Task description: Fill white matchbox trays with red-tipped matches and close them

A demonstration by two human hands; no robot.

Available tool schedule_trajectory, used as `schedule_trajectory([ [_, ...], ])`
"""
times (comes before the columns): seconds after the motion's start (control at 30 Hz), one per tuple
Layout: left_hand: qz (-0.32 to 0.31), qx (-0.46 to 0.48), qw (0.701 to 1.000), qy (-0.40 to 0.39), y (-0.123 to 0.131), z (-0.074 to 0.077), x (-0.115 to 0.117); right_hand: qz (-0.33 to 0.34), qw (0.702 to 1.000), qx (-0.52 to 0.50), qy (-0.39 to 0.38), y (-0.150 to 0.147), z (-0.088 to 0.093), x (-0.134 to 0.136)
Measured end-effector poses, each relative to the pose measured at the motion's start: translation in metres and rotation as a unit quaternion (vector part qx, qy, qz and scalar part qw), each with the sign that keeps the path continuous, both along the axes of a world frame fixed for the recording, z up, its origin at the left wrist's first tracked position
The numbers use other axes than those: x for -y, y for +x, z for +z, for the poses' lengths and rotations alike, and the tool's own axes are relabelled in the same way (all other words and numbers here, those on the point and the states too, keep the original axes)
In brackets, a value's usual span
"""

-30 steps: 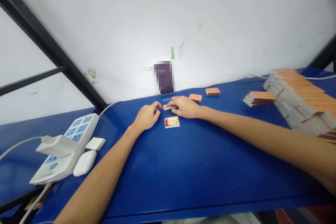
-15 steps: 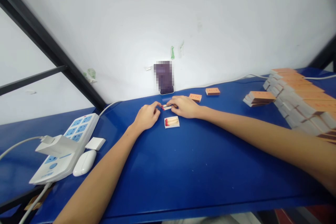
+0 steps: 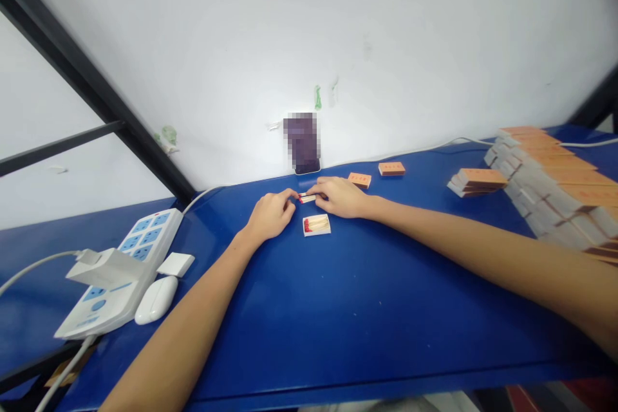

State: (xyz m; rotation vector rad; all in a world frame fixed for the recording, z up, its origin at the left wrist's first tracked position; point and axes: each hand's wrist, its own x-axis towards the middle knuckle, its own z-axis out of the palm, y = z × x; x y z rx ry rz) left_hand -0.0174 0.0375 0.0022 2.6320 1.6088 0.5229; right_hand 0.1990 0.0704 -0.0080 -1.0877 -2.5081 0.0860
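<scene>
Several loose red-headed matches (image 3: pixel 308 199) lie on the blue table between my two hands. My left hand (image 3: pixel 273 213) rests at their red-tipped end, index finger stretched toward the heads and thumb apart from it. At the other end, my right hand (image 3: pixel 337 196) touches the match sticks with its fingertips, its fingers spread a little. Just in front of both hands sits an open matchbox tray (image 3: pixel 317 224) holding matches, heads to the left. Behind my right hand is a closed orange matchbox (image 3: pixel 360 180), partly covered by it.
A phone (image 3: pixel 304 143) leans on the wall at the back. Another orange matchbox (image 3: pixel 391 169) lies right of centre. A small pile (image 3: pixel 477 180) and a large stack of matchboxes (image 3: pixel 555 180) stand at right. A power strip (image 3: pixel 123 273) and white earphone case (image 3: pixel 156 300) lie left.
My left index finger has shifted very slightly right, toward the match heads. My right hand and the tray look unmoved.
</scene>
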Motion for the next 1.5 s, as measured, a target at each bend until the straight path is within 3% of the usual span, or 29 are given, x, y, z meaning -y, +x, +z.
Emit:
schedule_trajectory([
  [0.43,-0.003,-0.001,1.0,0.007,-0.0012,-0.0015,-0.0011,0.021,1.0,-0.012,0.001,0.0008,-0.0004,-0.0003],
  [0.63,0.008,-0.011,1.0,0.003,-0.0009,-0.0023,-0.0021,-0.015,1.0,0.002,0.001,0.0008,0.0016,0.0021],
  [0.97,0.031,-0.053,0.998,-0.007,0.0016,-0.0017,-0.0023,-0.01,1.0,0.026,0.008,0.0,-0.0002,0.0001],
  [1.5,-0.008,-0.005,1.0,-0.025,-0.0004,0.003,-0.0005,0.023,0.999,-0.001,-0.03,0.0021,0.0029,-0.0035],
])
